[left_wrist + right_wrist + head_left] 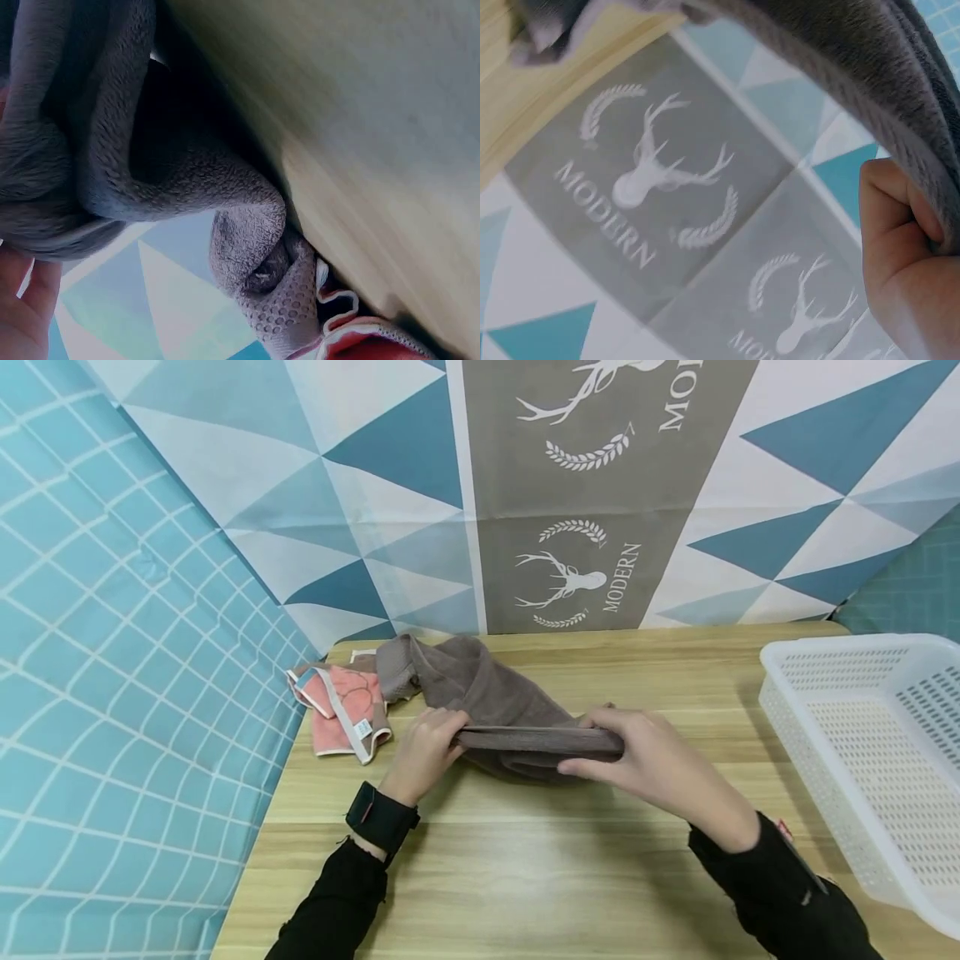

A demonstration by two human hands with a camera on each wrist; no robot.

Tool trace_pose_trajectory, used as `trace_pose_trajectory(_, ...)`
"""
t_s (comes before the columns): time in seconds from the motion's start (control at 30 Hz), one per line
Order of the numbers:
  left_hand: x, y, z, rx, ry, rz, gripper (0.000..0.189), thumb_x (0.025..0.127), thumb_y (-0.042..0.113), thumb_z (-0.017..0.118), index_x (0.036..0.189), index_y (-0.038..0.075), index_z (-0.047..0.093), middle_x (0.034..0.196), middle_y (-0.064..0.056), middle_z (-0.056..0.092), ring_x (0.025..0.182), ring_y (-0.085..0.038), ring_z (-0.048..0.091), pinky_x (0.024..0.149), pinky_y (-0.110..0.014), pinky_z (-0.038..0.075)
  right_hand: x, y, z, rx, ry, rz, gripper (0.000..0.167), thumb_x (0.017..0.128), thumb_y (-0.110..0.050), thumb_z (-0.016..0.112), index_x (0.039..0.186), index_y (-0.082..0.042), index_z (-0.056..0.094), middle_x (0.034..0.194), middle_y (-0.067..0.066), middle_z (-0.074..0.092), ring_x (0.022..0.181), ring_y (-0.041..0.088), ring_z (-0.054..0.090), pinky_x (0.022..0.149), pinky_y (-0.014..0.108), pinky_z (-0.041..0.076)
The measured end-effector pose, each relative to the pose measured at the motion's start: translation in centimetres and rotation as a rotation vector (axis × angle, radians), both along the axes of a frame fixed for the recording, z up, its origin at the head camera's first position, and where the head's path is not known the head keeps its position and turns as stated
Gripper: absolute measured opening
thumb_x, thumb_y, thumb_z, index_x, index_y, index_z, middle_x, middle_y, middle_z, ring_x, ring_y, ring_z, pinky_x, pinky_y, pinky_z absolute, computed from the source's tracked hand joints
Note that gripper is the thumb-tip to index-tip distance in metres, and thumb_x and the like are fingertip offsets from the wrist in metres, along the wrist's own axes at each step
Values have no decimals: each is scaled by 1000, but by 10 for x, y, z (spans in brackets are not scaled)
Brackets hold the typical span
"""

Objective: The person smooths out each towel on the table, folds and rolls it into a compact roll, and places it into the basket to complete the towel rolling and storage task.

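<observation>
A grey-brown towel (495, 685) is held up at its near edge between both hands, just above the wooden table. My left hand (423, 752) pinches the left end of this edge. My right hand (637, 756) grips the right end, its thumb below and its fingers above. Behind the hands the rest of the towel trails back to the left in loose folds. In the left wrist view the towel's folds (187, 180) hang down to a textured band (281, 311). The right wrist view shows a ribbed border along the towel (855, 97).
A pink and brown cloth (348, 710) with white trim lies crumpled at the table's back left, against the grey-brown towel. At the right stands a white perforated plastic basket (813, 768). Patterned covering (405, 485) rises behind the wooden table (480, 877), and blue gridded covering (135, 693) at the left.
</observation>
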State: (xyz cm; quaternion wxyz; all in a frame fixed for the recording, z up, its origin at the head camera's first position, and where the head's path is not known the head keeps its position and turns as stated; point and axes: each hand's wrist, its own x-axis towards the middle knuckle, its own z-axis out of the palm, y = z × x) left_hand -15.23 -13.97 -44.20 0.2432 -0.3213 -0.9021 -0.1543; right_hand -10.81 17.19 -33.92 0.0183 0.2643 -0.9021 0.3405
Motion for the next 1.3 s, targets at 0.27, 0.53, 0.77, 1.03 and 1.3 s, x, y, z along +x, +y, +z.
trace_pose_trajectory(0.27, -4, -22, 8, -4, 35, 75, 38, 70, -3, 87, 84, 11, 54, 79, -5, 68, 80, -26, 67, 86, -41, 49, -1, 51, 6, -69, 268, -136, 22, 82, -2, 79, 93, -20, 77, 87, -6, 75, 76, -6, 63, 67, 10, 45)
trace_pose_trajectory(0.53, -9, -48, 23, 60, 96, 135, 35, 75, -15, 71, 104, 5, 67, 95, -13, 71, 93, -31, 66, 91, -45, 48, 4, 89, 27, -76, 344, -289, 28, 77, 2, 82, 92, -21, 78, 84, 1, 75, 81, -20, 54, 73, 4, 39)
trace_pose_trajectory(0.77, -15, -66, 36, 62, 121, 255, 25, 85, -7, 68, 107, 5, 66, 98, -15, 71, 93, -35, 65, 94, -50, 47, 9, 114, 38, -47, 338, -420, 22, 80, 1, 79, 97, -13, 78, 88, 4, 74, 81, -27, 47, 70, 1, 37)
trace_pose_trajectory(1.03, -18, -84, 45, 41, 108, 356, 21, 84, -3, 74, 100, 6, 65, 94, -16, 71, 94, -38, 61, 93, -53, 42, 6, 139, 41, -64, 434, -456, 21, 80, 8, 77, 98, -2, 77, 83, -39, 59, 73, -31, 44, 63, 0, 36)
trace_pose_trajectory(1.3, -17, -120, 54, 83, 49, 471, 35, 78, -19, 62, 105, 3, 68, 93, -23, 72, 85, -44, 65, 92, -57, 41, -1, 173, 40, -249, 459, -436, 17, 91, 1, 68, 98, -12, 76, 91, -45, 55, 74, -26, 52, 67, -1, 39)
